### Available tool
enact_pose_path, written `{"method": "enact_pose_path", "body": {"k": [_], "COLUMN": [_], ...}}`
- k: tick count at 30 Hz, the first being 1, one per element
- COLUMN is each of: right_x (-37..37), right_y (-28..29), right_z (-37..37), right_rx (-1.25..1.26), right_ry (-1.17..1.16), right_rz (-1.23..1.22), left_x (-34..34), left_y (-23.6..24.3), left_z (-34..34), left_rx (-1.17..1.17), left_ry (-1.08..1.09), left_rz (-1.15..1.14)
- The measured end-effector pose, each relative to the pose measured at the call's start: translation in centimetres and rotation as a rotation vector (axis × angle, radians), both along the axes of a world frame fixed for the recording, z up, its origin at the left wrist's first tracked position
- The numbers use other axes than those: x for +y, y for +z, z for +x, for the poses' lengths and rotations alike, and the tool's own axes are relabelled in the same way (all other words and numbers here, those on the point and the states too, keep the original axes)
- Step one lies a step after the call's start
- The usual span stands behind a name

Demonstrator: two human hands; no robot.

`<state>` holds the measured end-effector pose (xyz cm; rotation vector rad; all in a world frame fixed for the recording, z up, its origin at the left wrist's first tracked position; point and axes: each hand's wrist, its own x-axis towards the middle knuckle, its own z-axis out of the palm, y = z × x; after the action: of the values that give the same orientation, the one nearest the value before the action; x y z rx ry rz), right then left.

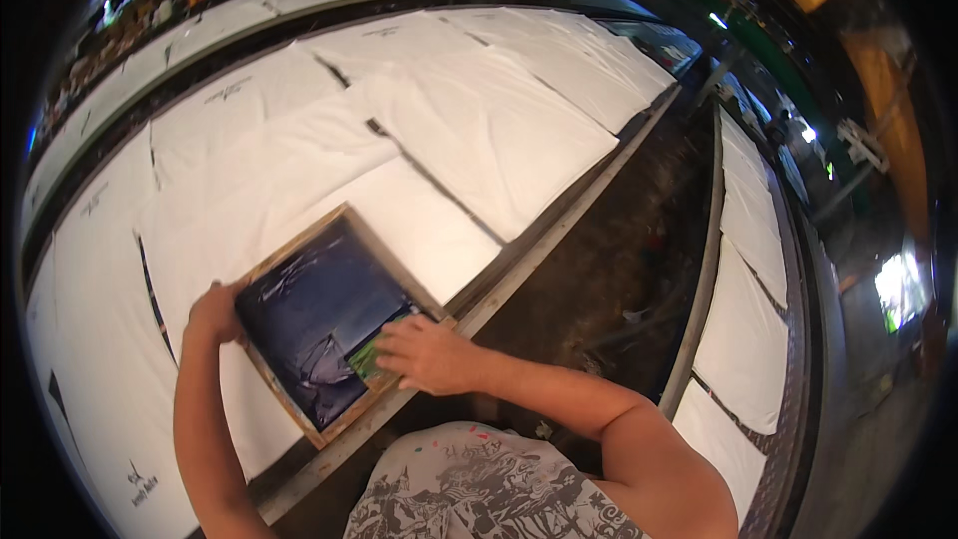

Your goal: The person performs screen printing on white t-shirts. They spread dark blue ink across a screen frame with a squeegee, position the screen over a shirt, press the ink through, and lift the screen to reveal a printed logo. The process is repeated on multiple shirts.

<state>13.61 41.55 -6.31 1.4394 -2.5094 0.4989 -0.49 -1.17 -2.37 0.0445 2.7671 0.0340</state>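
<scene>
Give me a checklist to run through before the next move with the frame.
1. Left hand at the wooden frame's left side: ok.
2. Right hand on the green tool: ok; firmness of its grip: cannot tell.
3. Dark blue surface inside the frame even: not ok, shiny streaks and a lighter patch show.
4. Frame aligned with what lies beneath: cannot tell, the frame covers it.
5. White cloths farther along smooth: not ok, creases show.
</scene>
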Motion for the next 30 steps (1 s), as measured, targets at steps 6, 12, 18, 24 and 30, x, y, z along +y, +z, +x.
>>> {"method": "enact_pose_path", "body": {"k": [6, 12, 18, 24, 30], "right_x": [5.1, 19.3, 32.5, 42.2, 44.9], "right_y": [-0.2, -4.0, -2.2, -1.1, 0.7], "right_z": [1.3, 6.4, 9.0, 8.1, 3.0], "right_rx": [-0.116, -0.521, -0.732, -0.397, -0.232], "right_ry": [0.183, 0.015, -0.191, -0.350, -0.449], "right_rz": [-0.346, -0.567, -0.641, -0.575, -0.575], "left_x": [-3.2, 6.7, 18.7, 34.8, 42.7], "left_y": [-1.2, 1.7, 1.1, -1.8, -4.0], "left_z": [1.0, 2.8, 3.0, 0.8, -2.6], "left_rx": [0.111, 0.483, 0.965, 0.949, 0.950], "left_ry": [0.020, -0.025, -0.224, -0.361, -0.523], "left_rz": [-0.188, -0.257, 0.419, 0.602, 0.619]}}
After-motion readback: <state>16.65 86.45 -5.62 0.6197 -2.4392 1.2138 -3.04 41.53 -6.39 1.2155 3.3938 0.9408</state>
